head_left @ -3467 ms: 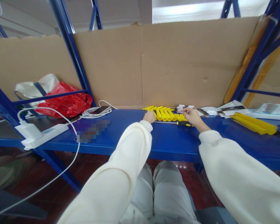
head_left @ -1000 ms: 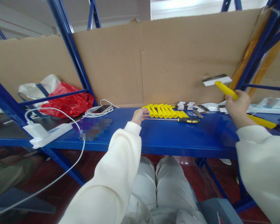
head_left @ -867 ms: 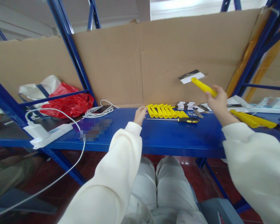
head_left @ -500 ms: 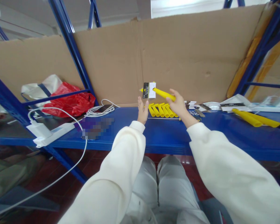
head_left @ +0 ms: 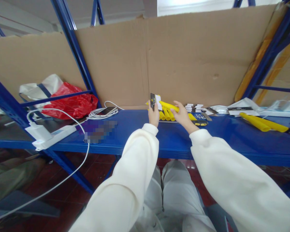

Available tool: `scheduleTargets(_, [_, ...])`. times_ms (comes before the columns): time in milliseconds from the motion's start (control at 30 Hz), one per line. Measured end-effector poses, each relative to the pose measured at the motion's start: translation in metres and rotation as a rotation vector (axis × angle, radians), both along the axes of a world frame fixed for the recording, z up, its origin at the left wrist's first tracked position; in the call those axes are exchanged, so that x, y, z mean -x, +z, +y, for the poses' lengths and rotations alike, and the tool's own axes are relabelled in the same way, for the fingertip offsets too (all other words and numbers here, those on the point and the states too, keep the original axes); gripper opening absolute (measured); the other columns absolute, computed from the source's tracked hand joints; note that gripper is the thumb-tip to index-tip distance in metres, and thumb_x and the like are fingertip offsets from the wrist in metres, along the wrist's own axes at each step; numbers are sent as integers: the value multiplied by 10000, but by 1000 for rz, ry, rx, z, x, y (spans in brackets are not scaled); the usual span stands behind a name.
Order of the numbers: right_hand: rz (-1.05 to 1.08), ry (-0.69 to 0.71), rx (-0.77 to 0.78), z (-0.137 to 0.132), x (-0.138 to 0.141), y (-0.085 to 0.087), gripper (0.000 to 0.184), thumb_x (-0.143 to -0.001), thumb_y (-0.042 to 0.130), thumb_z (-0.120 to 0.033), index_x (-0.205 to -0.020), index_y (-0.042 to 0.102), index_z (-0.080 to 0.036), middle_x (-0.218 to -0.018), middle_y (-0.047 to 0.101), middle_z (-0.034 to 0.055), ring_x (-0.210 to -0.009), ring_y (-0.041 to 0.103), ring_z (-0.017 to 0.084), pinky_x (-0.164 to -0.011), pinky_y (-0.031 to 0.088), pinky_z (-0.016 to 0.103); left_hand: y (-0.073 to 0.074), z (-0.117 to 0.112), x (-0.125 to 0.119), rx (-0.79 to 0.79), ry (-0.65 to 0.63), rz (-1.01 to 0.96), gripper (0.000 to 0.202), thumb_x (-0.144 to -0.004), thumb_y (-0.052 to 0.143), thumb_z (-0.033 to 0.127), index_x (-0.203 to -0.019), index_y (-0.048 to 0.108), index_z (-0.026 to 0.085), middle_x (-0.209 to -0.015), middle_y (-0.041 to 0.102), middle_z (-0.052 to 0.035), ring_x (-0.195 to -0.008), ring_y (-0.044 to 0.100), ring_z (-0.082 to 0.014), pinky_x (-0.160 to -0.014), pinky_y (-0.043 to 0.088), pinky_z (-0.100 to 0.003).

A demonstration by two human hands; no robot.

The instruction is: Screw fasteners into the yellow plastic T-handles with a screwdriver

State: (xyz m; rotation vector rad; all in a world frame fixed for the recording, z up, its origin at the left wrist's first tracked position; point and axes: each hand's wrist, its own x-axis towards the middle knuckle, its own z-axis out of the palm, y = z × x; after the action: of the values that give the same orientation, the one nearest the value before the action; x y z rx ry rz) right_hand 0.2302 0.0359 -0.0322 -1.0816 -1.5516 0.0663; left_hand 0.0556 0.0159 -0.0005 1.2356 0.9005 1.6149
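blue desk [head_left: 222, 141], cardboard wall [head_left: 195, 58] behind: near the middle of the desk's rear edge, the left hand [head_left: 154, 116] has fingers closed on the head of a raised scraper [head_left: 164, 104], the right hand [head_left: 183, 116] curled around its handle [head_left: 171, 107]. likely light, stiff and slightly slick, best gripped by that handle, it is yellow, its head labelled black and white; yellow tubes [head_left: 167, 115] lie below.
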Motion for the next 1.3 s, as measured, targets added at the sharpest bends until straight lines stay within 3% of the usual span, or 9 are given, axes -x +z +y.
scheduleTargets(100, [9, -20, 12, 0, -3, 0, 665, -904, 732, -607, -1446, 663, -228, -1264, 746, 182, -1229, 700, 401, -1183, 524, 647, -1, -2, 0, 13, 25, 4, 642, -957, 845, 486, -1541, 672, 284, -1499, 769, -93, -1539, 621, -298, -1211, 538, -361])
scheduleTargets(267, [29, -2, 22, -2, -7, 1, 694, -883, 739, -630, -1449, 647, -239, -1209, 733, 159, -1172, 692, 385, -1148, 550, 632, -2, -4, 0, -24, 41, 3, 460, -1015, 773, 443, -1437, 741, 265, -1558, 733, -81, -1577, 579, -283, -1253, 490, -340])
scheduleTargets(467, [81, 16, -3, 3, 3, -7, 797, -914, 683, -749, -1526, 579, -250, -1144, 694, 119, -1063, 690, 341, -1104, 573, 593, -2, -2, -2, 46, -43, -44, 534, -1001, 790, 527, -1472, 726, 284, -1461, 789, -77, -1449, 692, -281, -1185, 559, -362])
scheduleTargets(667, [27, 139, 87, -1, 2, -7, 867, -887, 726, -729, -1576, 551, -231, -1156, 681, 124, -1103, 694, 338, -1106, 573, 575, 3, -6, 1, 94, -27, -142, 470, -1093, 671, 493, -1517, 696, 291, -1447, 800, -60, -1421, 714, -236, -1120, 592, -318])
scheduleTargets(767, [16, 199, 95, -6, 4, -4, 897, -878, 752, -718, -1618, 523, -264, -1160, 699, 117, -1101, 699, 328, -1090, 585, 578, 5, -6, 3, 135, -16, -172, 413, -1145, 566, 464, -1463, 724, 251, -1373, 834, -68, -1346, 761, -237, -1024, 633, -310])
scheduleTargets(833, [16, 239, 95, -10, 8, -3, 936, -857, 785, -712, -1639, 504, -281, -1152, 712, 116, -1104, 701, 328, -1072, 597, 582, 4, -3, 4, 166, -22, -175, 423, -1127, 598, 499, -1409, 750, 223, -1284, 862, -81, -1257, 802, -262, -942, 658, -319])
scheduleTargets(1000, [125, 339, 191, -19, 18, 0, 977, -805, 855, -654, -1638, 507, -281, -1095, 740, 90, -925, 736, 292, -883, 671, 517, -2, 8, 7, 188, -26, -190, 401, -1127, 596, 475, -1294, 787, 164, -1163, 880, -96, -1178, 823, -270, -860, 652, -290])
scheduleTargets(1133, [322, 423, 321, -31, 22, 3, 820, -817, 881, -533, -1535, 587, -267, -1085, 799, 67, -780, 749, 228, -734, 647, 380, -3, 10, 7, 201, -12, -224, 436, -1107, 619, 527, -1226, 795, 146, -1089, 878, -105, -1120, 833, -276, -857, 644, -308])
scheduleTargets(1300, [503, 541, 443, -39, 23, 14, 350, -938, 801, -535, -1072, 704, -226, -891, 816, 58, -702, 759, 194, -606, 559, 266, 0, 0, 1, 131, 49, -384, 553, -1009, 715, 669, -1140, 807, 140, -1094, 868, -116, -1184, 811, -304, -998, 624, -373])
